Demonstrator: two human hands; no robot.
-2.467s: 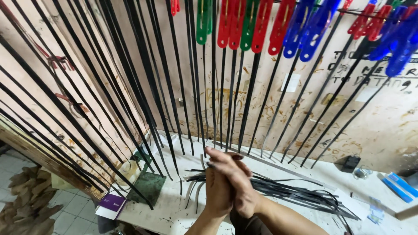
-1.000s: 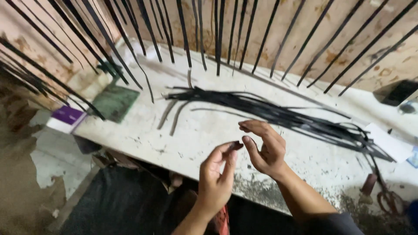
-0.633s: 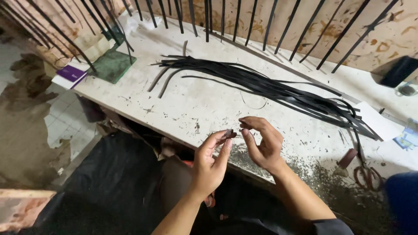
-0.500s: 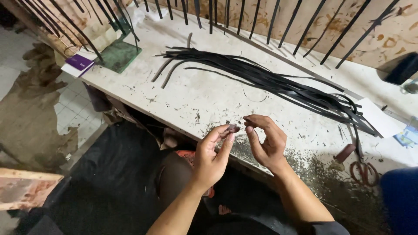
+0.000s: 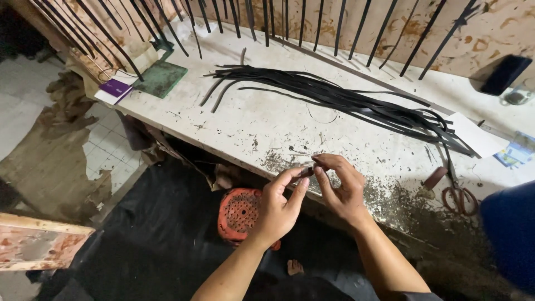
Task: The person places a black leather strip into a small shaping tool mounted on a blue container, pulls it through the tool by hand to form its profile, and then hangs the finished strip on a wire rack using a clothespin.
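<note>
I see both hands raised together just in front of the near edge of the table (image 5: 239, 125). My left hand (image 5: 276, 209) comes up from below with thumb and forefinger closed on a small dark piece (image 5: 306, 171), and my right hand (image 5: 341, 187) meets it from the other side, its fingertips pressed onto the same piece. It sits right between the two sets of fingertips, touching both; it is too small for me to tell its shape, though it looks like a short bit of dark strip with its long axis running across from hand to hand. Neither hand is clearly nearer, as they share it. Beyond the hands, further across the table, lies a bundle of long black strips (image 5: 345, 100), running left to right and well apart from my fingers. Off to my right, a pair of scissors (image 5: 458, 195) rests near the table edge. Below the hands, under the table, stands a round red perforated stool (image 5: 239, 214)
</note>
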